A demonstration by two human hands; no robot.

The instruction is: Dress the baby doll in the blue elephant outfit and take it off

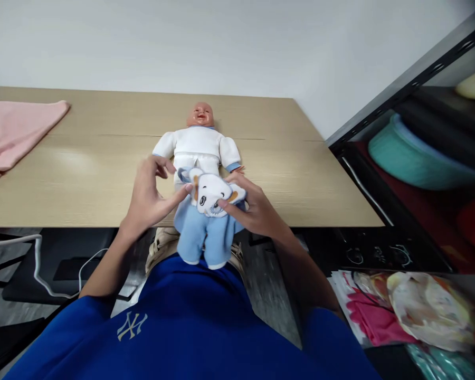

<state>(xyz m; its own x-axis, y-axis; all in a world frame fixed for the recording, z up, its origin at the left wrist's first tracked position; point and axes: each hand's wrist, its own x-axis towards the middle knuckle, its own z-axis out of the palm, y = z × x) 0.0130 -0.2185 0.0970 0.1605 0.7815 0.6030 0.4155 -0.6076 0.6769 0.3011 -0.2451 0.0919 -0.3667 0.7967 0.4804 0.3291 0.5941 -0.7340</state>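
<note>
A baby doll (198, 140) in a white top with blue cuffs lies face up on the table, its head toward the wall. Over its lower end, at the table's front edge, hang light blue doll overalls (200, 232) with a white animal face on the bib. My right hand (249, 206) grips the bib's right side, thumb on the face and fingers behind. At the bib's left edge, the thumb of my left hand (148, 195) touches the cloth near a blue strap loop. The left fingers are spread from that thumb. The doll's legs are hidden behind the overalls.
A pink cloth (19, 132) lies on the left of the wooden table (293, 174). On the right, a shelf rack (404, 95) holds a turquoise basin (415, 153), with bags and pink cloth lower down. A white cable (37, 264) runs by a black chair at left.
</note>
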